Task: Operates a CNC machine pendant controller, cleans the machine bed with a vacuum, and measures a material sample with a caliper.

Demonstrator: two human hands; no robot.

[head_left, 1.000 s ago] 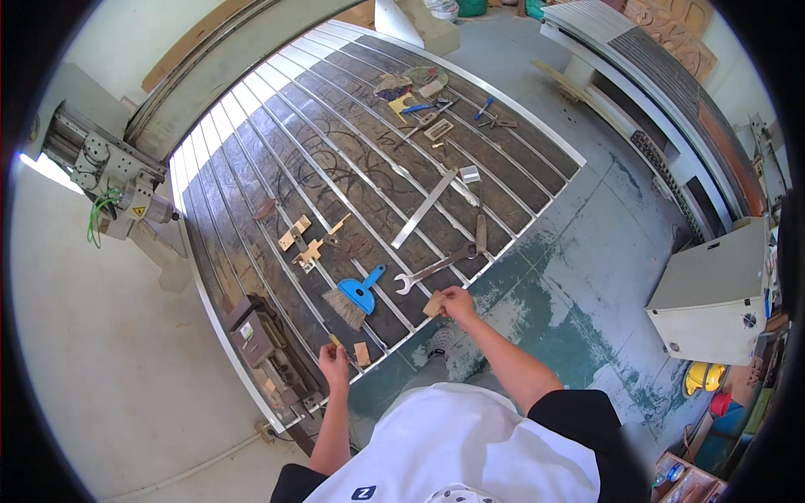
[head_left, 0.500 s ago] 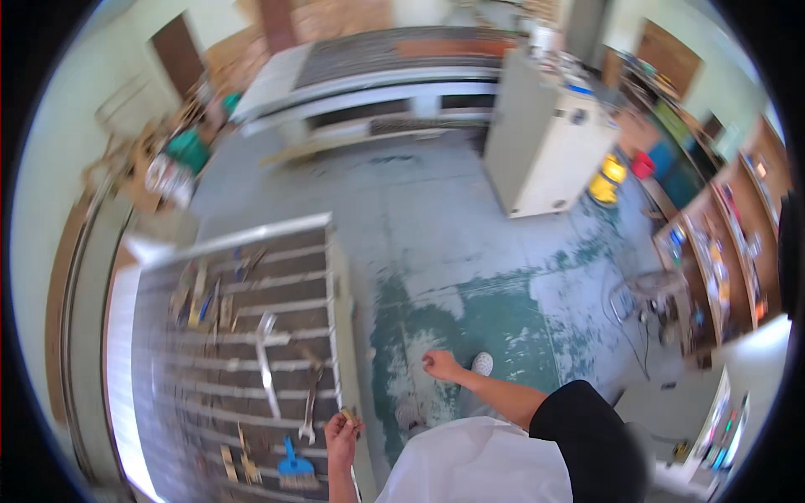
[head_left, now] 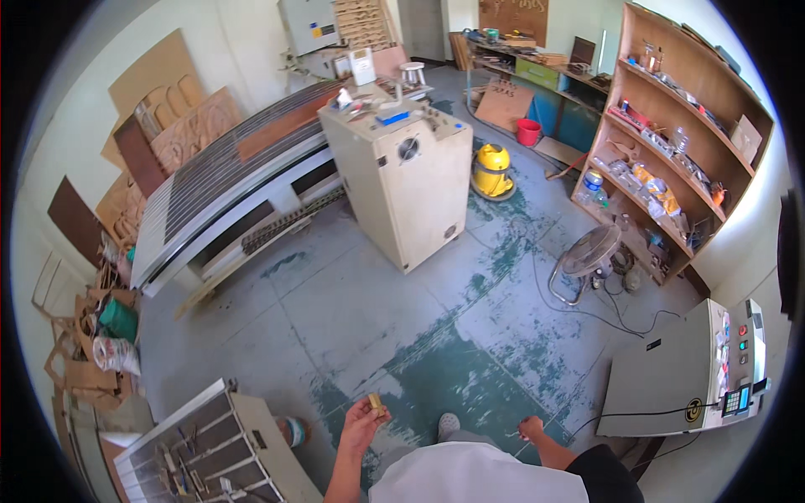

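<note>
Low in the middle, my left hand point(head_left: 360, 425) is closed, pinching a small yellowish block point(head_left: 376, 404) between thumb and fingers. The block stands up past the fingertips; its material is too small to tell. My right hand point(head_left: 531, 428) hangs lower right over the floor with its fingers curled in, and nothing shows in it. A slatted metal table point(head_left: 262, 436) lies to the left of my left hand, with hand tools on its top.
Ahead stands a beige cabinet point(head_left: 407, 193) beside a long slatted machine bed point(head_left: 197, 201). A yellow vacuum point(head_left: 493, 172), a red bucket point(head_left: 528, 132), a floor fan point(head_left: 589, 251) with trailing cables, and a wooden shelf point(head_left: 671, 180) stand right. A grey control cabinet point(head_left: 654, 377) is lower right.
My view has swung to the right, away from the slatted table, which now sits at the lower left. My left hand still holds the block, now out over the floor.
</note>
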